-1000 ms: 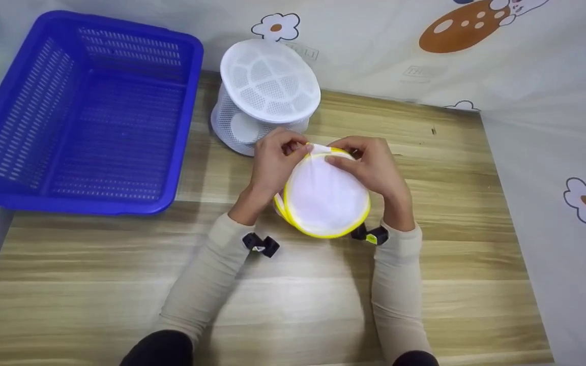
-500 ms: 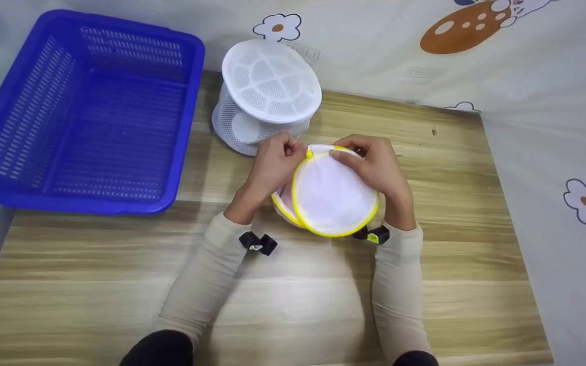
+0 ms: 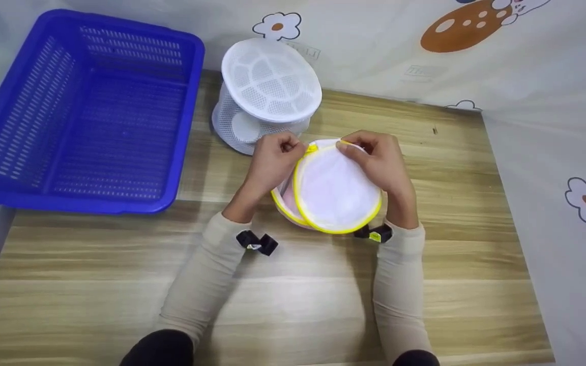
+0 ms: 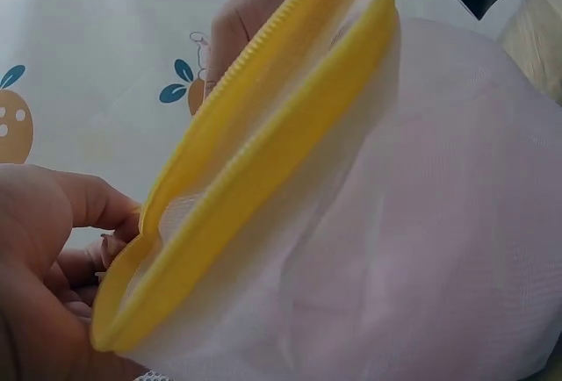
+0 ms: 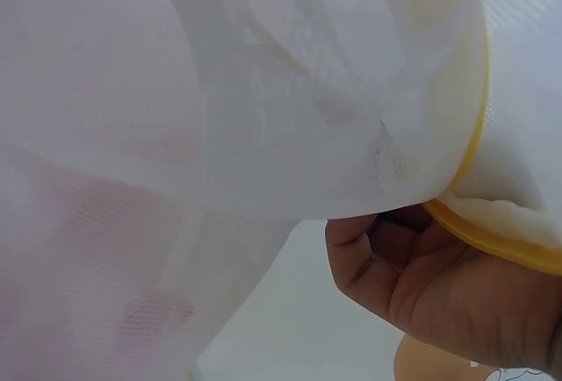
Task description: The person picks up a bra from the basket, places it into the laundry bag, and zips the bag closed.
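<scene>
Both hands hold a round white mesh laundry bag [image 3: 339, 185] edged with a yellow zipper [image 3: 298, 203]. My left hand [image 3: 275, 160] pinches the bag's rim at its upper left, by the yellow zipper end. At the top right, my right hand [image 3: 382, 160] grips the edge between thumb and fingers. Between the round top panel and the side, a gap shows something pinkish [image 3: 288, 198]. In the left wrist view the two zipper edges [image 4: 272, 192] stand apart. Pink patches [image 5: 149, 319] show through the mesh in the right wrist view. The zipper slider cannot be made out.
A blue plastic basket [image 3: 183, 122] with slotted walls stands at the left. Behind the left hand is a white mesh cylinder [image 3: 272, 81] with a round, tilted top. A patterned sheet [image 3: 374, 56] lines the back and right of the wooden table [image 3: 476, 284].
The bag's top panel has swung to the right, and the gap on its left side has widened. My right hand has shifted slightly right and up, still gripping the edge.
</scene>
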{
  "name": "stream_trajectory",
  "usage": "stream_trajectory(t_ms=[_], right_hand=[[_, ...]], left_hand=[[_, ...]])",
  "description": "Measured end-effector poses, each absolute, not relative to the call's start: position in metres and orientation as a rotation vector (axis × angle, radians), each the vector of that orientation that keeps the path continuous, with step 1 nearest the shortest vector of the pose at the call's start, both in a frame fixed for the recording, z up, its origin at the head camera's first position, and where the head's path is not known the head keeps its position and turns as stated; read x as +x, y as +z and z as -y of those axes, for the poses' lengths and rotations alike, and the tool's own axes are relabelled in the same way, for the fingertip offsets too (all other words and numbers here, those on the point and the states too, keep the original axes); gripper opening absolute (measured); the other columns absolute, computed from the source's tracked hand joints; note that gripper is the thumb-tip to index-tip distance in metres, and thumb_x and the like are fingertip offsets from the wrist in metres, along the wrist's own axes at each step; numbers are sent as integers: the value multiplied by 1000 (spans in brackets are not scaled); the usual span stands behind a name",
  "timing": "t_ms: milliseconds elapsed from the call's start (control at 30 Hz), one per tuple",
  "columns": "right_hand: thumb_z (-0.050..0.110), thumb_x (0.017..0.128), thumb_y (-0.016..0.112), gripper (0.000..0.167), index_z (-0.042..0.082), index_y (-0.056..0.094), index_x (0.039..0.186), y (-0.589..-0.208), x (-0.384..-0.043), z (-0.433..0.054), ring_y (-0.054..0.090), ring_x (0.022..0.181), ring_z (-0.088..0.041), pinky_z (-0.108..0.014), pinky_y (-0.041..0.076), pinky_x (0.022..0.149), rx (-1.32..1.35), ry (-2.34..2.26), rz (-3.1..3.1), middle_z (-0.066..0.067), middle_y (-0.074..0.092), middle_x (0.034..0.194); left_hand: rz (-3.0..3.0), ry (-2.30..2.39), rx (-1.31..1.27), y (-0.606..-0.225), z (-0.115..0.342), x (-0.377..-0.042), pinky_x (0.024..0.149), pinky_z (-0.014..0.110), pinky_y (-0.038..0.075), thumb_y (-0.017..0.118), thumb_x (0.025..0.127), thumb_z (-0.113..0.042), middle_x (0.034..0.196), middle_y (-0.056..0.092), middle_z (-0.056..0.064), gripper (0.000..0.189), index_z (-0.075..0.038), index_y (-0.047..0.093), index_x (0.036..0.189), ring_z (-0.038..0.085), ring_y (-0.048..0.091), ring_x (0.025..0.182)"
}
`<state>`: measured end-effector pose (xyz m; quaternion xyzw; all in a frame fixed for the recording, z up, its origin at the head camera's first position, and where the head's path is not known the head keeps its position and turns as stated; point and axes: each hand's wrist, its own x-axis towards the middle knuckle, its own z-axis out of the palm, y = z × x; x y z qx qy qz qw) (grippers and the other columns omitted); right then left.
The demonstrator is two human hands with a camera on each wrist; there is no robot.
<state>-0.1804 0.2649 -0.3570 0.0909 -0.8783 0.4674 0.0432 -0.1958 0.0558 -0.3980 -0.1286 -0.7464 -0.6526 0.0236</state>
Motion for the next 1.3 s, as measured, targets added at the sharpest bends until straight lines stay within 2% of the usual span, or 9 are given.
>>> stream_trajectory(t_ms=[300,533,700,933,1300], right_hand=[[18,86,72,14,4,74,85,-367,-186,-275,55,65,-14,-23,45,57,318,1475,2631,-6,67,77],[15,86,72,14,2,74,87,-367,-186,-276,53,64,-12,-21,43,56,305,1456,2635,-7,67,77],[7,87,69,13,-6,72,88,-353,-179,-269,50,63,-10,-19,42,55,269,1417,2653,-13,66,78],[19,86,72,17,3,75,88,-365,-185,-278,54,65,-15,-22,45,56,291,1432,2642,-7,68,79],[19,87,71,17,3,75,88,-366,-186,-282,54,64,-14,-21,45,56,290,1415,2630,-6,67,77]], left_hand=[[2276,-2078,-355,-397,-57,-194,53,21,35,62,82,-4,59,49,-3,16,-5,61,66,9,42,55],[2285,-2093,-332,-396,-57,-194,53,21,34,61,83,-4,60,49,-2,15,-5,62,68,10,42,57],[2286,-2104,-319,-395,-56,-194,53,20,33,61,84,-1,62,50,-1,15,-2,63,70,10,42,58],[2283,-2138,-297,-393,-56,-193,54,21,33,61,84,-2,62,49,0,15,-3,62,69,10,42,58],[2280,-2135,-303,-394,-56,-194,52,20,32,61,84,-2,62,49,-1,15,-3,62,69,9,40,57]])
